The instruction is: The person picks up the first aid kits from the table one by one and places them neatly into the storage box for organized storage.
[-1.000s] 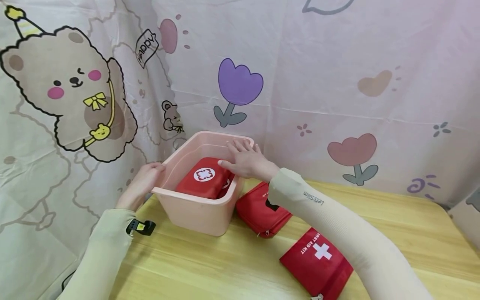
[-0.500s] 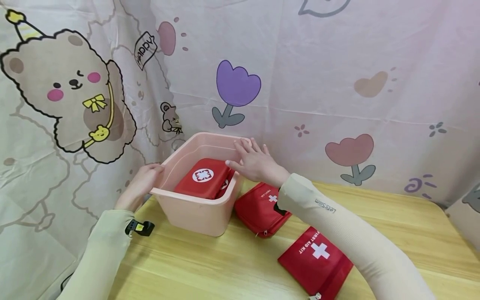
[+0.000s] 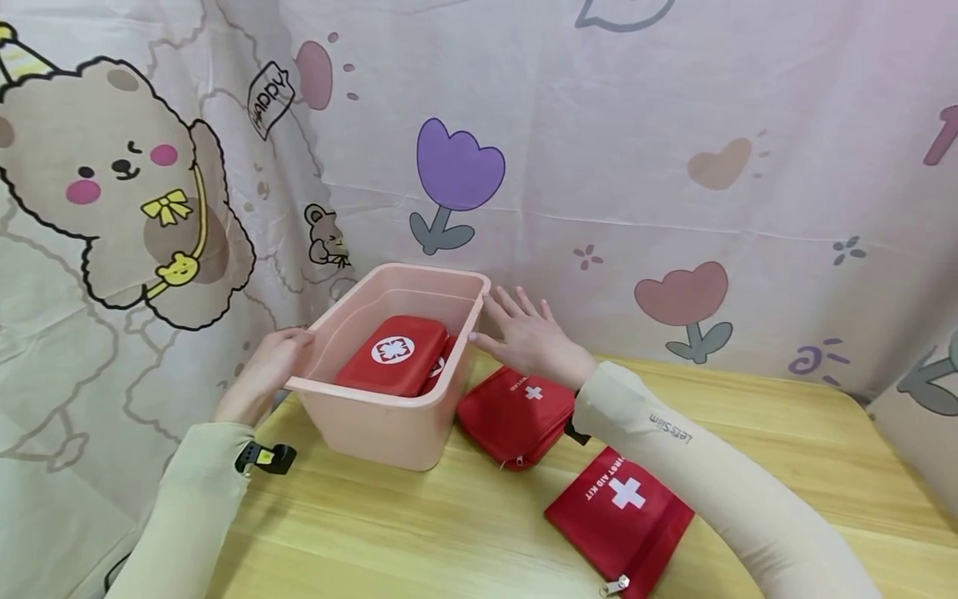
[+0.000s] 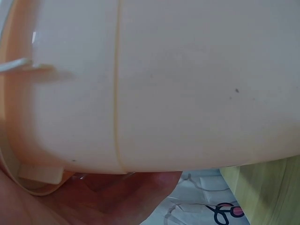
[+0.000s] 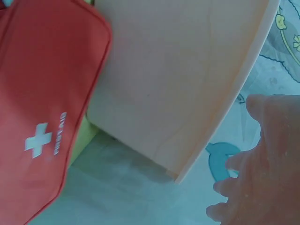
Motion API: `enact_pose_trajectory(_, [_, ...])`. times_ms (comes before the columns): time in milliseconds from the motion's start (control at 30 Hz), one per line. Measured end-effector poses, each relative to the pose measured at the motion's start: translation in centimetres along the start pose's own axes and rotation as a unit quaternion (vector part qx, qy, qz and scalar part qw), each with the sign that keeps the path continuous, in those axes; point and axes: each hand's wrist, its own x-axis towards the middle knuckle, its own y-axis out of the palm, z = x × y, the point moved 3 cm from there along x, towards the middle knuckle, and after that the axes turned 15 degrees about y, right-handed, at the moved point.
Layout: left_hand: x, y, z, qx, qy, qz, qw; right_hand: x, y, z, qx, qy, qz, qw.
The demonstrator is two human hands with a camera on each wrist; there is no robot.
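Observation:
A pink plastic bin (image 3: 367,420) stands on the table, with a red hard-looking case (image 3: 370,370) bearing a white round emblem inside it. Part of a second red item (image 3: 441,366) shows under that case's right side. My left hand (image 3: 262,370) grips the bin's left rim; its fingers (image 4: 136,197) lie along the bin's side in the left wrist view. Just outside the right rim is my right hand (image 3: 535,341), fingers spread and holding nothing. Below it lies a red first aid bag (image 3: 509,416), seen close up in the right wrist view.
Nearer the front, a flat red first aid pouch (image 3: 621,520) with a white cross and a zipper lies on the wooden table (image 3: 419,532). A printed cloth (image 3: 576,125) hangs behind and to the left, close to the bin.
My right hand has come off the bin's right rim and moved outward to the right. My left hand stays at the left rim. The whole head view has shifted slightly.

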Motion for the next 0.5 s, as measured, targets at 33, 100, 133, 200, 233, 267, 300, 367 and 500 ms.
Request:
enact_pose_trajectory(33, [0.0, 0.0, 0.0, 0.001, -0.001, 0.0, 1.0, -0.1, 0.1, -0.3, 0.001, 0.004, 0.001, 1.0])
enact_pose_trajectory(100, [0.0, 0.0, 0.0, 0.003, -0.005, 0.0, 1.0, -0.3, 0.2, -1.0, 0.002, 0.011, 0.002, 1.0])
enact_pose_trajectory(133, [-0.1, 0.1, 0.0, 0.004, -0.006, 0.0, 1.0, -0.5, 0.3, -1.4, 0.002, 0.015, 0.003, 1.0])
enact_pose_trajectory(200, [-0.1, 0.1, 0.1, 0.004, -0.007, 0.003, 1.0, -0.8, 0.6, -2.1, 0.0, 0.024, 0.003, 1.0])
enact_pose_trajectory(233, [-0.2, 0.1, 0.1, 0.003, -0.007, 0.005, 1.0, -1.0, 0.6, -2.4, 0.003, 0.027, 0.002, 1.0])
enact_pose_trajectory(267, [-0.2, 0.0, 0.1, 0.003, -0.007, 0.008, 0.9999, -1.1, 0.7, -2.8, 0.005, 0.029, -0.001, 1.0])
enact_pose_trajectory(300, [-0.2, 0.0, 0.2, 0.001, -0.008, 0.012, 0.9999, -1.3, 0.8, -3.1, 0.008, 0.032, -0.002, 0.999])
enact_pose_trajectory(367, [-0.2, 0.0, 0.2, 0.0, -0.007, 0.017, 0.9998, -1.7, 0.9, -3.8, 0.013, 0.04, -0.002, 0.999])
enact_pose_trajectory(500, [0.0, -0.1, 0.4, 0.006, 0.003, 0.02, 0.9998, -2.3, 1.1, -5.1, 0.012, 0.053, -0.001, 0.999])
